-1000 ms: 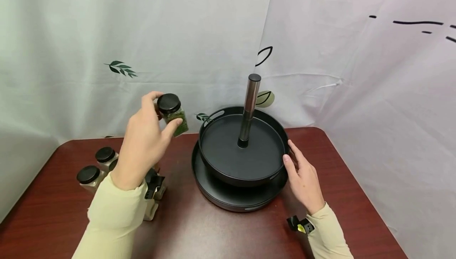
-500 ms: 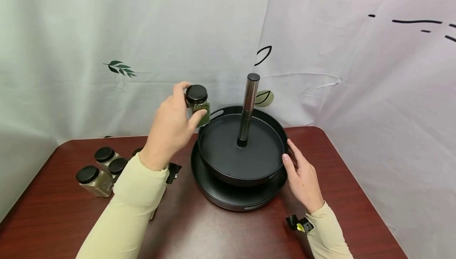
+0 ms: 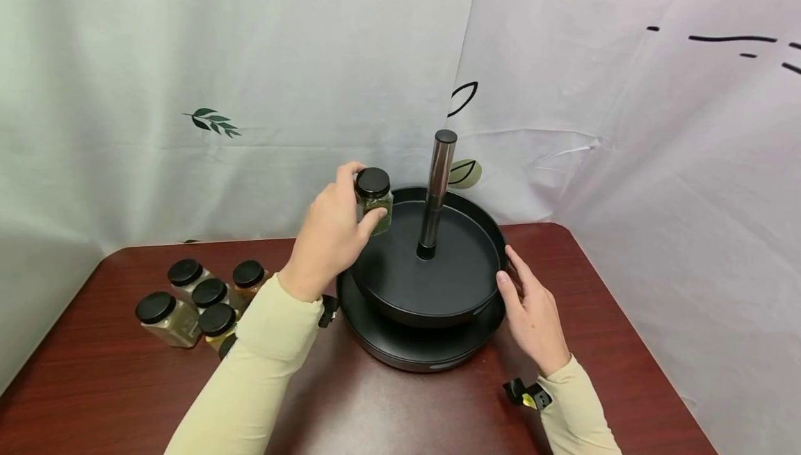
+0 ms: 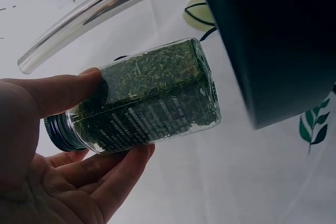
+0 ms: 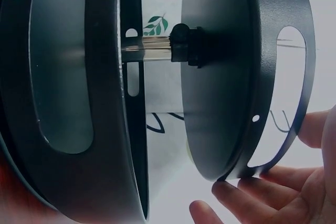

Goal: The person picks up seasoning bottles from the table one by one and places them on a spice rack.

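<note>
My left hand point(image 3: 332, 232) pinches a square glass spice jar point(image 3: 374, 204) between thumb and fingers, over the far left rim of the upper tray. Green dried herbs fill this black-capped jar, and in the left wrist view its base points toward the dark tray wall point(image 4: 278, 51). A black two-tier tray point(image 3: 432, 288) with a metal centre post point(image 3: 436, 190) stands on the table. My right hand point(image 3: 535, 312) holds the upper tier at its right rim. In the right wrist view its thumb is at the rim's edge beside an oval slot and its fingers are under the tier.
Several black-capped spice jars point(image 3: 169, 319) stand grouped on the left of the reddish-brown table point(image 3: 94, 385), some partly behind the left sleeve point(image 3: 256, 364). A white printed curtain point(image 3: 281, 79) hangs behind the table.
My left hand has carried the herb jar rightward from beside the tray to above its upper tier, dipping slightly at the end. More jars show on the left. The right hand stays put.
</note>
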`<state>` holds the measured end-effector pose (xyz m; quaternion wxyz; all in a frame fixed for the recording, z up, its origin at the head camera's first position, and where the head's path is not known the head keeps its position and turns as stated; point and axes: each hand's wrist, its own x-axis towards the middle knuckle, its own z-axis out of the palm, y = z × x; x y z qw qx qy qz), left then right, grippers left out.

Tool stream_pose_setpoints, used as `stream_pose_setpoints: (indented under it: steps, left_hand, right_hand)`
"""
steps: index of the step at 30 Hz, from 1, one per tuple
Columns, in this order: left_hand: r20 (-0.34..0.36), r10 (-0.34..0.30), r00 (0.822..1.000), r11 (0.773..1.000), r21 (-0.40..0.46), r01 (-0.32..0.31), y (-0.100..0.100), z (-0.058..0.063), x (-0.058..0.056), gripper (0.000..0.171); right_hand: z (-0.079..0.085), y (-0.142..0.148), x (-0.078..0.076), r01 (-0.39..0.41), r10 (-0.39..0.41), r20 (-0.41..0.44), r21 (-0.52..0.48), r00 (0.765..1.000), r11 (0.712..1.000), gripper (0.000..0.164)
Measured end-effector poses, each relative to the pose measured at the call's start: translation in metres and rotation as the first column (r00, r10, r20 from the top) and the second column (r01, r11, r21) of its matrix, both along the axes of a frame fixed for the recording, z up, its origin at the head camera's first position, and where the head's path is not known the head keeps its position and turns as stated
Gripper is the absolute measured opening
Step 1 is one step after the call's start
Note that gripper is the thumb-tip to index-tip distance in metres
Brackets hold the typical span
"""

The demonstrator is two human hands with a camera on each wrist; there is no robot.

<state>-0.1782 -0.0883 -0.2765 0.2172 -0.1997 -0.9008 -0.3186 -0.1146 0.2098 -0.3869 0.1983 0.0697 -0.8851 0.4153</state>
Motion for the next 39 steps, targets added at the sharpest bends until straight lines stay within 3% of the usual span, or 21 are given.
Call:
stream_pose_setpoints:
  steps: [21,39]
  left_hand:
    - [0.159,0.013,0.987,1.0,0.019,-0.016,-0.003,-0.023,-0.013,0.065]
    - [0.217,0.032,0.976,0.999,0.015,-0.036,-0.004,-0.032,-0.017,0.065]
  right_hand:
    - [-0.002,0.0,-0.001,-0.002,0.002,-0.011,-0.012,1.0,1.0,0.05]
    - [-0.001,0.0,-0.001,0.002,-0.002,-0.008,0.002,1.0,1.0,0.05]
